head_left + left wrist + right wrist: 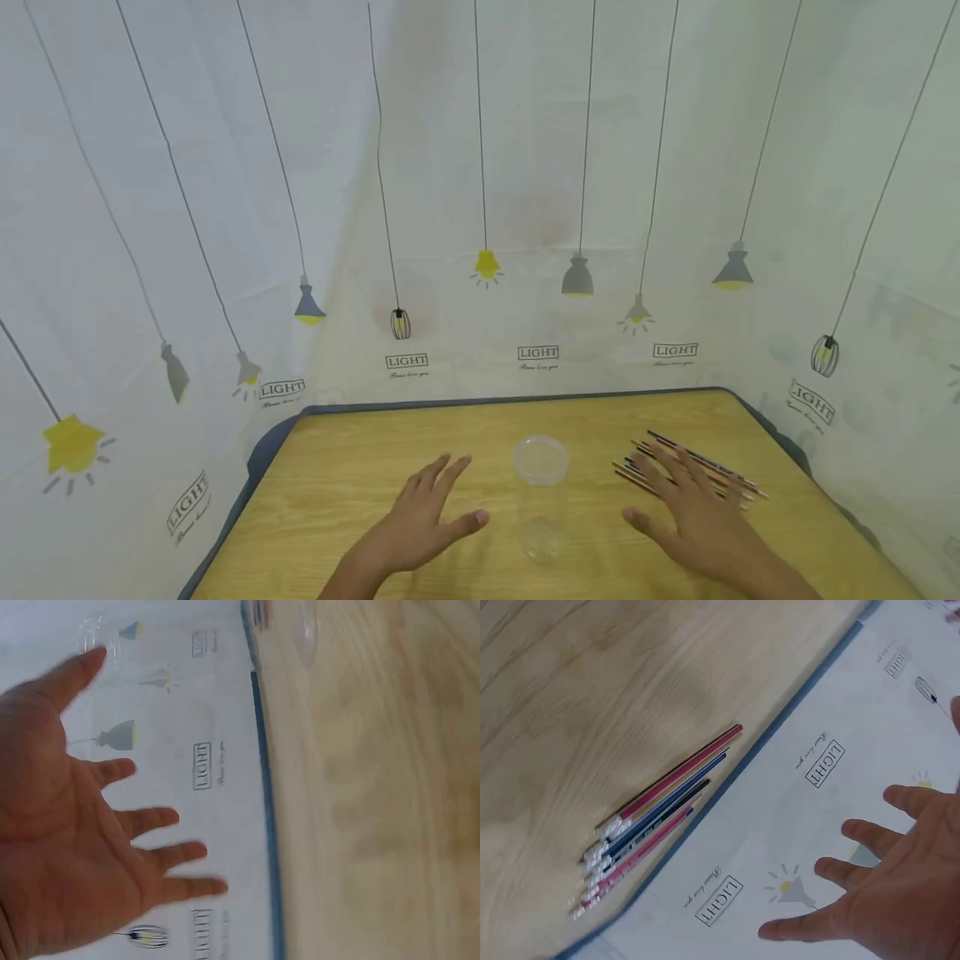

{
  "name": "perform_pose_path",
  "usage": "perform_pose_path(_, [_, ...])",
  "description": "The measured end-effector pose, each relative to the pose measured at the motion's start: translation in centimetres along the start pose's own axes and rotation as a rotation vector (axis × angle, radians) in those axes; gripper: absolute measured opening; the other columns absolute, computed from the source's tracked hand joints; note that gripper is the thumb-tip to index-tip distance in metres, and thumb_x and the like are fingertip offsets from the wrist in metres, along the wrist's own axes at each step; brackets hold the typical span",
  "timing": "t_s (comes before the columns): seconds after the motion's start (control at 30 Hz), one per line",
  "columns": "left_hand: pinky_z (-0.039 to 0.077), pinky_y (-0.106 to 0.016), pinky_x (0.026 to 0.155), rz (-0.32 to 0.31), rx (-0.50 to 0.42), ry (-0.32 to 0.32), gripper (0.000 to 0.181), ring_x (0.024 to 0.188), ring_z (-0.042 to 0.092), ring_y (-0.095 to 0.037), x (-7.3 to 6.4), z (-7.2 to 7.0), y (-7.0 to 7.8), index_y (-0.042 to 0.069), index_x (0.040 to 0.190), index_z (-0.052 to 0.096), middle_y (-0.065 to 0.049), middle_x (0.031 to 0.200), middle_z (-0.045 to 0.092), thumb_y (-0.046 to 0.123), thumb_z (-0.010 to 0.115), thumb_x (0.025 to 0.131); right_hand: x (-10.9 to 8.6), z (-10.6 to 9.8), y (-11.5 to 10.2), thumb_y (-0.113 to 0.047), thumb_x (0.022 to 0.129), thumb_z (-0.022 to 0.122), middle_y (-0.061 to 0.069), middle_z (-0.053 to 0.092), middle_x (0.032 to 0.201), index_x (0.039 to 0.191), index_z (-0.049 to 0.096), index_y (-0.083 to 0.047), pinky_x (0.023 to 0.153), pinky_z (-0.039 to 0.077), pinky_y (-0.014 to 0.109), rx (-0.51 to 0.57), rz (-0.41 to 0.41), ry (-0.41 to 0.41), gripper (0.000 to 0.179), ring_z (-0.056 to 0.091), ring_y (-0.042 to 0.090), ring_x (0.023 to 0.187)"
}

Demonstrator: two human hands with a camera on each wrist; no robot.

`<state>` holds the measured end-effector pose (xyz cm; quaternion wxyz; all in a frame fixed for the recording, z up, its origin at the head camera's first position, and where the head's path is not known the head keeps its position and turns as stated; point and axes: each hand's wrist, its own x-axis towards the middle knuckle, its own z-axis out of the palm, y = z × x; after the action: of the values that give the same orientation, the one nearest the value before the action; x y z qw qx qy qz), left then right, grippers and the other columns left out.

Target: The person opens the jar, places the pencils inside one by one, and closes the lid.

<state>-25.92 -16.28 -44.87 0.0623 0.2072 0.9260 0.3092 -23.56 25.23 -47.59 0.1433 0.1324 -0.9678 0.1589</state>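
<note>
My left hand [416, 521] is held over the table, fingers spread, with nothing in its grasp; its bare palm and straight fingers also show in the left wrist view. To its right a tall clear plastic jar [542, 500] stands upright, its round top facing up. My right hand [693, 521] is spread on the other side of the jar and overlaps a loose bundle of thin pencil-like sticks [712, 460]. In the right wrist view these sticks [660, 802] are red, dark blue and black with whitish ends, and the fingers [870, 840] appear apart from them.
The wood-grain table [337, 467] has a blue edge along its back and sides. A white cloth [450, 167] printed with hanging lamps and the word LIGHT surrounds it at the back, left and right.
</note>
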Motion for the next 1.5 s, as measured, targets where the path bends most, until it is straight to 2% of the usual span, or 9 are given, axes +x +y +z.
perform_pose_path(0.13, [0.031, -0.085, 0.121, 0.021, -0.255, -0.079, 0.104, 0.167, 0.019, -0.054, 1.0, 0.8, -0.7, 0.03, 0.178, 0.015, -0.019, 0.184, 0.016, 0.067, 0.071, 0.099, 0.8, -0.7, -0.4, -0.054, 0.108, 0.067, 0.015, 0.04, 0.175, 0.169, 0.045, -0.023, 0.1, 0.027, 0.101, 0.137, -0.025, 0.02, 0.072, 0.041, 0.058, 0.155])
perform_pose_path(0.3, [0.028, -0.086, 0.122, 0.019, -0.385, -0.025, 0.114, 0.167, 0.019, -0.056, 2.1, 2.3, -1.1, 0.032, 0.178, 0.009, -0.02, 0.184, 0.015, 0.06, 0.081, 0.095, 1.6, -1.7, -1.2, -0.048, 0.109, 0.066, 0.018, 0.035, 0.178, 0.172, 0.041, -0.021, 0.1, 0.035, 0.096, 0.272, -0.022, -0.006, 0.072, 0.036, 0.06, 0.157])
perform_pose_path(0.47, [0.032, -0.087, 0.119, 0.037, -0.433, 0.011, 0.118, 0.165, 0.025, -0.057, 3.3, 3.9, -0.7, 0.035, 0.178, 0.01, -0.02, 0.183, 0.021, 0.061, 0.085, 0.091, 2.3, -2.0, -2.0, -0.05, 0.107, 0.068, 0.022, 0.03, 0.18, 0.173, 0.038, -0.02, 0.096, 0.047, 0.089, 0.335, -0.026, -0.023, 0.078, 0.035, 0.067, 0.155])
perform_pose_path(0.57, [0.035, -0.087, 0.117, 0.044, -0.445, 0.009, 0.121, 0.164, 0.027, -0.057, 4.0, 4.5, -0.3, 0.035, 0.178, 0.011, -0.02, 0.183, 0.023, 0.064, 0.087, 0.088, 2.6, -2.0, -2.4, -0.052, 0.105, 0.071, 0.023, 0.028, 0.18, 0.173, 0.037, -0.021, 0.094, 0.049, 0.088, 0.357, -0.022, -0.026, 0.082, 0.036, 0.069, 0.154])
perform_pose_path(0.83, [0.03, -0.092, 0.116, 0.056, -0.517, 0.011, 0.124, 0.164, 0.024, -0.059, 5.3, 6.2, 0.1, 0.035, 0.178, 0.012, -0.017, 0.183, 0.025, 0.057, 0.092, 0.086, 3.9, -1.7, -3.5, -0.049, 0.098, 0.082, 0.023, 0.024, 0.182, 0.172, 0.037, -0.022, 0.103, 0.044, 0.089, 0.502, 0.024, -0.108, 0.091, 0.026, 0.07, 0.158])
perform_pose_path(1.07, [0.024, -0.095, 0.115, 0.096, -0.591, -0.026, 0.116, 0.165, 0.025, -0.057, 6.6, 8.1, 0.6, 0.046, 0.173, 0.021, -0.013, 0.182, 0.03, 0.051, 0.096, 0.084, 4.7, -0.6, -5.5, -0.045, 0.088, 0.093, 0.023, 0.02, 0.183, 0.17, 0.043, -0.019, 0.112, 0.036, 0.091, 0.627, 0.075, -0.14, 0.1, 0.018, 0.069, 0.161])
perform_pose_path(1.23, [0.025, -0.091, 0.119, 0.14, -0.624, -0.019, 0.112, 0.165, 0.03, -0.051, 7.6, 9.3, 0.6, 0.041, 0.171, 0.026, -0.007, 0.178, 0.04, 0.045, 0.097, 0.085, 5.3, 0.5, -7.2, -0.044, 0.083, 0.097, 0.021, 0.024, 0.182, 0.165, 0.05, -0.019, 0.116, 0.033, 0.09, 0.694, 0.113, -0.098, 0.097, 0.02, 0.066, 0.163])
perform_pose_path(1.4, [0.021, -0.083, 0.128, 0.227, -0.702, -0.042, 0.106, 0.168, 0.029, -0.042, 8.7, 10.4, 0.6, 0.043, 0.17, 0.026, 0.003, 0.176, 0.043, 0.033, 0.094, 0.09, 5.9, 2.0, -8.3, -0.043, 0.08, 0.099, 0.019, 0.028, 0.181, 0.156, 0.059, -0.02, 0.117, 0.026, 0.092, 0.765, 0.147, -0.053, 0.089, 0.021, 0.063, 0.163])
perform_pose_path(1.5, [0.026, -0.078, 0.13, 0.266, -0.715, -0.041, 0.101, 0.167, 0.034, -0.038, 9.4, 10.8, 0.8, 0.043, 0.169, 0.028, 0.006, 0.174, 0.044, 0.033, 0.093, 0.092, 6.2, 2.5, -8.6, -0.042, 0.079, 0.1, 0.017, 0.033, 0.18, 0.15, 0.065, -0.021, 0.118, 0.024, 0.093, 0.772, 0.162, -0.023, 0.081, 0.024, 0.063, 0.163])
